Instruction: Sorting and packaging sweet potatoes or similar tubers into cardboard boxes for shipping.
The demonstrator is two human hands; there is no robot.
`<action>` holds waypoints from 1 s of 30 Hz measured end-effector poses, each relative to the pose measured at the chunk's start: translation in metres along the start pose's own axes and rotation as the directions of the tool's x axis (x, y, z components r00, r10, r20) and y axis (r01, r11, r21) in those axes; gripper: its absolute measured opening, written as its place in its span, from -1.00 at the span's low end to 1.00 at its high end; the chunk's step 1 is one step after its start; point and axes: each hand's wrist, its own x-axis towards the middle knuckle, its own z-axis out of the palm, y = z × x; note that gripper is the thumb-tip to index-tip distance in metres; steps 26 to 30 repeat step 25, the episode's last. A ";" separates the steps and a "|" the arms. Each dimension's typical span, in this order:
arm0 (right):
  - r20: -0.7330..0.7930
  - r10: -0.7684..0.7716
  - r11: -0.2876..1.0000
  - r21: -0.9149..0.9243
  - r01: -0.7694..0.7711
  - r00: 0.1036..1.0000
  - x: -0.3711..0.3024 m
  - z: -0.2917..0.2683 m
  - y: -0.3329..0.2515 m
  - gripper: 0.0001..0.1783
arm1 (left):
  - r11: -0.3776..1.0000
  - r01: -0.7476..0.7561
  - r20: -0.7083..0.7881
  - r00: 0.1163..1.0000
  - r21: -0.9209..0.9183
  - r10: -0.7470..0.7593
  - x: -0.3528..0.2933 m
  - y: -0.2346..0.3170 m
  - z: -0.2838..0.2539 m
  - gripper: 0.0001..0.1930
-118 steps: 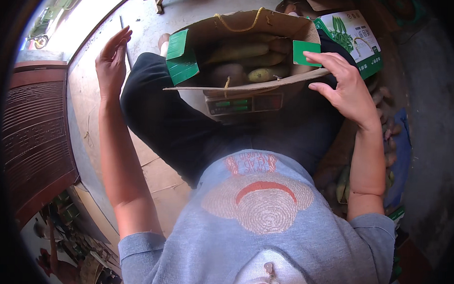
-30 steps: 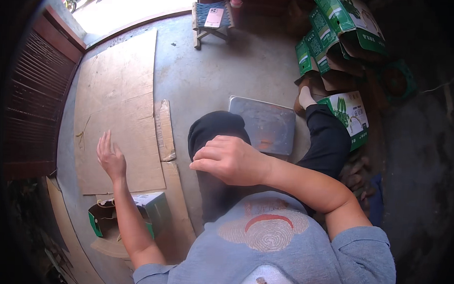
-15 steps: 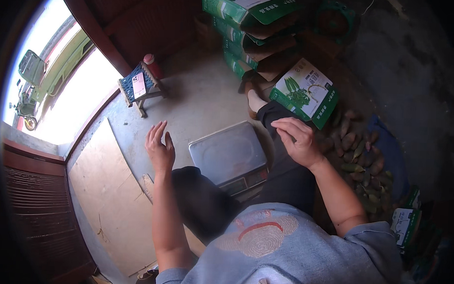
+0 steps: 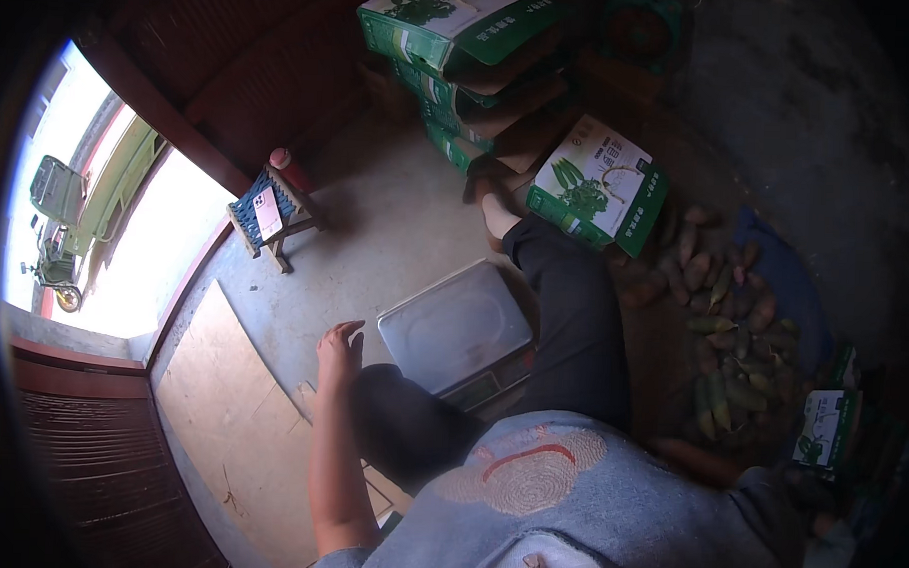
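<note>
My left hand (image 4: 339, 352) is raised above my left knee, beside the left edge of a flat-topped weighing scale (image 4: 458, 329). Its fingers are loosely bent, with nothing visible in them. The scale lies on the floor between my legs, its display side toward me. Of my right arm only a dim stretch of forearm (image 4: 694, 458) shows at my right side; the hand itself is out of sight. Nearest that arm is a pile of long green and reddish-brown root vegetables (image 4: 728, 344), partly on a blue cloth (image 4: 790, 286).
Beyond my right foot stands a printed green-and-white carton (image 4: 598, 184). Behind it are several stacked cartons (image 4: 453, 44). A low woven stool (image 4: 267, 217) bears a pink phone (image 4: 267, 213); a red bottle (image 4: 286, 166) is beside it. A flat tan board (image 4: 230, 416) lies left, near the doorway.
My left hand has dropped lower and its fingers have bent. My right hand has swung back from above my right leg to my right side, out of sight. The view has shifted slightly.
</note>
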 end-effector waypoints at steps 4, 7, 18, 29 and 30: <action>0.189 -0.025 0.337 -0.923 0.187 0.982 -0.070 0.038 -0.211 -0.56 | 0.996 -0.028 -0.003 1.000 0.086 0.029 0.002 0.018 -0.018 -0.73; 0.086 -0.050 0.050 -0.995 0.088 0.995 -0.103 0.021 -0.256 -0.55 | 0.999 0.016 0.012 1.000 0.039 -0.016 -0.003 0.017 -0.015 -0.73; -0.007 -0.404 -0.098 -0.994 -0.051 0.915 -0.110 -0.002 -0.392 -0.59 | 0.996 0.018 -0.083 0.996 -0.093 -0.026 -0.018 0.020 -0.025 -0.75; -0.202 -0.518 0.305 -0.951 -0.041 0.831 -0.071 -0.002 -0.353 -0.60 | 0.995 0.052 -0.001 0.999 -0.081 -0.052 -0.009 0.013 -0.016 -0.73; -0.202 -0.518 0.305 -0.951 -0.041 0.831 -0.071 -0.002 -0.353 -0.60 | 0.995 0.052 -0.001 0.999 -0.081 -0.052 -0.009 0.013 -0.016 -0.73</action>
